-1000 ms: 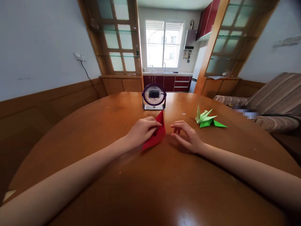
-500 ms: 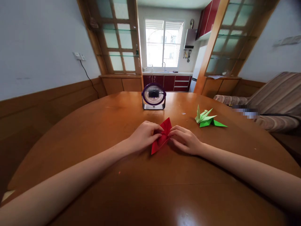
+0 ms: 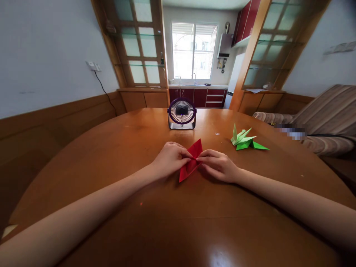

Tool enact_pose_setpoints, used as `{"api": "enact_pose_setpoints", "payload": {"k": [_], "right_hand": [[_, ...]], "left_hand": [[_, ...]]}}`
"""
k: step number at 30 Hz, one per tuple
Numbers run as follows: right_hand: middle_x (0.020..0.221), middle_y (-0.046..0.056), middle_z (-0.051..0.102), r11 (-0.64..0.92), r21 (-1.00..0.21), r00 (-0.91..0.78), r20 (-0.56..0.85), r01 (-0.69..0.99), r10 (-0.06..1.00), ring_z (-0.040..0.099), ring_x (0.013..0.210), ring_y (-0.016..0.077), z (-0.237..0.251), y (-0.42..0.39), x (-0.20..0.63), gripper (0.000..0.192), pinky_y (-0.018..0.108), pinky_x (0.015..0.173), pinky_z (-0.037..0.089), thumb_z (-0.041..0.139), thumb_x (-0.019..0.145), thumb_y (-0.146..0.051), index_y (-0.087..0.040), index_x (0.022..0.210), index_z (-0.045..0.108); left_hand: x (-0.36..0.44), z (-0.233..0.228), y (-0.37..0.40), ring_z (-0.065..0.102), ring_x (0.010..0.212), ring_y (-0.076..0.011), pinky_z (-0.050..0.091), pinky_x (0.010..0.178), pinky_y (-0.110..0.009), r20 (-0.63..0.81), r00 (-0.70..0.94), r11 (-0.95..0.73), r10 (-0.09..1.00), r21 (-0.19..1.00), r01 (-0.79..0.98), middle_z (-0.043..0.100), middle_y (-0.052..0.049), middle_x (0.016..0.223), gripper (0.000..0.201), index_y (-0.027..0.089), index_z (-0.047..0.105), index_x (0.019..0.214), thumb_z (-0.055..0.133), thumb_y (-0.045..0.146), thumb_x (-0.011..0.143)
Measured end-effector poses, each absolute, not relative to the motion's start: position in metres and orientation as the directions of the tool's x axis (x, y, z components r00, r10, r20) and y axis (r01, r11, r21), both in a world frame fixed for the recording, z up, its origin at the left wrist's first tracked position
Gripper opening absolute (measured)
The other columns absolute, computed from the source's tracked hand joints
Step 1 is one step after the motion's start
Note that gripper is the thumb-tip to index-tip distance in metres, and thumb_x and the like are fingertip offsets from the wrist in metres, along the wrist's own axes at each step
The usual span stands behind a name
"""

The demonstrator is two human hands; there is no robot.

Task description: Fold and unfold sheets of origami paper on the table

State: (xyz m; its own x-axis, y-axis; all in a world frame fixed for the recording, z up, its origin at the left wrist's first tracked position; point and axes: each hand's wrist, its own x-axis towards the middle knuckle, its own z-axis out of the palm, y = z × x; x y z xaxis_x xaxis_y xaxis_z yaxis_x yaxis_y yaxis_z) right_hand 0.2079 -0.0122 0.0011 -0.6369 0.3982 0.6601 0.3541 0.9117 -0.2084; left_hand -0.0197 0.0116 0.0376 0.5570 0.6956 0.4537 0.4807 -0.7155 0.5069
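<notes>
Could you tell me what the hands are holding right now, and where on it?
Both the left hand and right hand pinch the red folded paper at its middle.

red folded paper (image 3: 190,163), narrow diamond shape, lies flat on wooden table (image 3: 167,230).

1. The left hand (image 3: 169,160) and right hand (image 3: 219,167) cover the middle of the red folded paper (image 3: 191,162) — its fold there cannot be read.
2. Both forearms run off the bottom edge.
3. A blurred patch (image 3: 289,132) hides something on the striped sofa (image 3: 328,118).
4. The sofa is cut off at the right edge.
</notes>
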Motion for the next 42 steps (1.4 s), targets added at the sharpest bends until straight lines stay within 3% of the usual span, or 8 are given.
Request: {"api": "enact_pose_setpoints", "payload": {"k": [8, 13, 19, 24, 31, 35, 40, 42], "right_hand": [[0.104, 0.013, 0.062, 0.911, -0.193, -0.64, 0.658, 0.365, 0.396, 0.062, 0.092, 0.019, -0.001, -0.012, 0.209, 0.029, 0.033, 0.079, 0.054, 0.046, 0.092, -0.016, -0.016, 0.116, 0.061], [0.106, 0.011, 0.062, 0.911, -0.185, -0.632, 0.669, 0.368, 0.391, 0.062, 0.094, 0.0191, 0.0, -0.014, 0.208, 0.033, 0.033, 0.08, 0.054, 0.045, 0.091, -0.014, -0.019, 0.12, 0.058], [0.106, 0.011, 0.059, 0.897, -0.22, -0.554, 0.722, 0.383, 0.414, 0.061, 0.097, 0.019, 0.001, -0.013, 0.21, 0.029, 0.034, 0.084, 0.053, 0.046, 0.089, -0.01, -0.019, 0.112, 0.06], [0.105, 0.009, 0.059, 0.84, -0.261, -0.483, 0.721, 0.475, 0.497, 0.061, 0.096, 0.0191, -0.002, -0.007, 0.213, 0.024, 0.035, 0.084, 0.053, 0.047, 0.089, -0.011, -0.02, 0.104, 0.064], [0.102, 0.009, 0.057, 0.817, -0.265, -0.382, 0.781, 0.512, 0.493, 0.059, 0.095, 0.0191, 0.0, -0.01, 0.213, 0.027, 0.033, 0.081, 0.051, 0.045, 0.092, -0.012, -0.02, 0.112, 0.062], [0.087, 0.007, 0.058, 0.862, -0.165, -0.434, 0.81, 0.479, 0.396, 0.057, 0.076, 0.0172, 0.006, -0.025, 0.211, 0.026, 0.03, 0.066, 0.048, 0.044, 0.094, -0.017, -0.017, 0.115, 0.06], [0.071, 0.005, 0.056, 0.913, 0.152, -0.63, 0.765, 0.379, 0.134, 0.048, 0.059, 0.0166, 0.007, -0.036, 0.21, 0.037, 0.031, 0.054, 0.039, 0.052, 0.092, -0.041, -0.011, 0.111, 0.061], [0.067, 0.004, 0.055, 0.894, 0.232, -0.655, 0.751, 0.382, 0.085, 0.046, 0.056, 0.0152, 0.006, -0.036, 0.209, 0.033, 0.03, 0.052, 0.035, 0.057, 0.089, -0.041, -0.012, 0.105, 0.062]], "left_hand": [[-0.02, 0.042, 0.008, 0.066, 0.081, -0.019, 0.049, 0.078, -0.03, 0.36, 0.572, -0.669, 0.737, 0.507, 0.543, 0.074, -0.004, 0.088, 0.016, 0.02, 0.077, 0.091, 0.069, 0.019, 0.077], [-0.023, 0.047, 0.007, 0.064, 0.09, -0.0178, 0.049, 0.084, -0.031, 0.432, 0.532, -0.683, 0.728, 0.521, 0.511, 0.07, -0.004, 0.096, 0.016, 0.019, 0.073, 0.094, 0.064, 0.019, 0.081], [-0.024, 0.046, 0.011, 0.063, 0.078, -0.0158, 0.05, 0.073, -0.029, 0.377, 0.508, -0.623, 0.774, 0.592, 0.511, 0.068, -0.006, 0.094, 0.017, 0.016, 0.073, 0.093, 0.061, 0.023, 0.083], [-0.022, 0.045, 0.011, 0.064, 0.08, -0.0168, 0.049, 0.072, -0.028, 0.329, 0.518, -0.585, 0.79, 0.657, 0.475, 0.07, -0.005, 0.091, 0.017, 0.017, 0.074, 0.089, 0.059, 0.024, 0.084], [-0.021, 0.038, 0.012, 0.064, 0.078, -0.0167, 0.05, 0.072, -0.029, 0.31, 0.522, -0.524, 0.795, 0.785, 0.332, 0.071, -0.006, 0.091, 0.017, 0.017, 0.074, 0.091, 0.061, 0.024, 0.082], [-0.021, 0.029, 0.016, 0.064, 0.073, -0.0167, 0.052, 0.068, -0.029, 0.313, 0.481, -0.461, 0.819, 0.859, 0.224, 0.071, -0.006, 0.084, 0.02, 0.016, 0.072, 0.094, 0.06, 0.029, 0.083], [-0.022, 0.011, 0.026, 0.063, 0.065, -0.0142, 0.051, 0.061, -0.026, 0.333, 0.339, -0.395, 0.88, 0.91, 0.13, 0.068, -0.004, 0.077, 0.022, 0.015, 0.069, 0.095, 0.062, 0.031, 0.081], [-0.024, 0.002, 0.03, 0.062, 0.062, -0.0134, 0.049, 0.058, -0.025, 0.331, 0.296, -0.383, 0.896, 0.913, 0.141, 0.067, -0.004, 0.074, 0.023, 0.015, 0.069, 0.095, 0.061, 0.032, 0.081]]}}
